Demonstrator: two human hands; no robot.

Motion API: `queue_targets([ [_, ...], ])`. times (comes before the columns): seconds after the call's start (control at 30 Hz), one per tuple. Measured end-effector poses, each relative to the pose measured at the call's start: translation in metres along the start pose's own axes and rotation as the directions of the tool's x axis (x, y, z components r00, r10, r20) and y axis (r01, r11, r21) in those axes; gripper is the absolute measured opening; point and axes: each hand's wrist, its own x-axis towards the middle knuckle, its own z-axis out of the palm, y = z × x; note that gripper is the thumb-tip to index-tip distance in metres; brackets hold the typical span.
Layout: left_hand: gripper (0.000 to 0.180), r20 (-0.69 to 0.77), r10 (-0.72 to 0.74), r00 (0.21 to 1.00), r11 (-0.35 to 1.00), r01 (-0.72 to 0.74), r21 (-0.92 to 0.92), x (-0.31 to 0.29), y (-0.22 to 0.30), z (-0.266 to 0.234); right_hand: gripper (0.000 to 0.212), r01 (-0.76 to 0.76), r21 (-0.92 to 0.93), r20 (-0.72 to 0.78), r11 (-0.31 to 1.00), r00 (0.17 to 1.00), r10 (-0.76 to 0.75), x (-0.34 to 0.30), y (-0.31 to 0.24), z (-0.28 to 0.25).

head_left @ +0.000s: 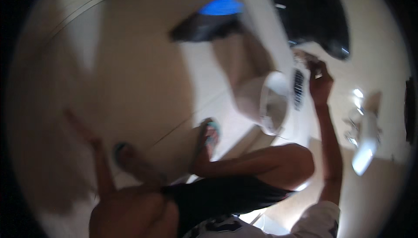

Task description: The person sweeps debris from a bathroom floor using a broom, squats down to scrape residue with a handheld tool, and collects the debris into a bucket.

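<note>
My right hand [321, 81] is raised at the right with its fingers curled together. They close on something small and pale that I cannot make out, next to a crumpled whitish-brown bit [303, 57]. Just above it is a large glossy black object [315, 13], its kind unclear. Beside the hand, a dark ribbed strip like a brush or grate [298, 87] lies on a pale surface. A white bucket [249, 101], tilted in this view, stands left of that strip. My left hand [80, 127] reaches out at the far left over the floor; motion smears its fingers.
Pale tiled floor [148, 85] spreads across the left and middle. A blurred blue and black item [222, 9] lies beyond the bucket. At the right are a shiny metal fixture [352, 131] and a white elongated object [366, 146]. My sandalled feet [211, 135] are below the bucket.
</note>
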Motion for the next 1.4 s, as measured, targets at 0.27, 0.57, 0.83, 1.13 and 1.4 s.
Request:
queue_targets([
  [0.27, 0.069, -0.165, -0.5, 0.85, 0.786, 0.365, -0.498, -0.01, 0.065, 0.028, 0.036, 0.118, 0.542, 0.389, 0.832, 0.843, -0.372, 0.038, -0.297, 0.263],
  [0.57, 0.073, -0.091, -0.456, 0.885, 0.736, 0.317, -0.598, 0.004, 0.064, 0.033, 0.031, 0.006, 0.798, 0.474, 0.602, 0.611, -0.634, 0.003, -0.436, 0.264],
  [0.83, 0.075, -0.107, -0.411, 0.906, 0.773, 0.284, -0.567, 0.005, 0.059, 0.027, 0.024, 0.3, 0.78, 0.296, 0.55, 0.597, -0.745, 0.045, -0.492, 0.273],
  [1.13, 0.075, 0.01, -0.379, 0.925, 0.811, 0.337, -0.478, 0.009, 0.059, 0.03, 0.022, 0.239, 0.84, 0.315, 0.486, 0.514, -0.798, 0.012, -0.453, 0.253],
  [1.4, 0.073, 0.224, -0.108, 0.969, 0.977, 0.145, -0.156, 0.008, 0.063, 0.046, 0.027, -0.281, 0.57, 0.515, 0.772, 0.854, -0.069, -0.07, -0.375, 0.252],
])
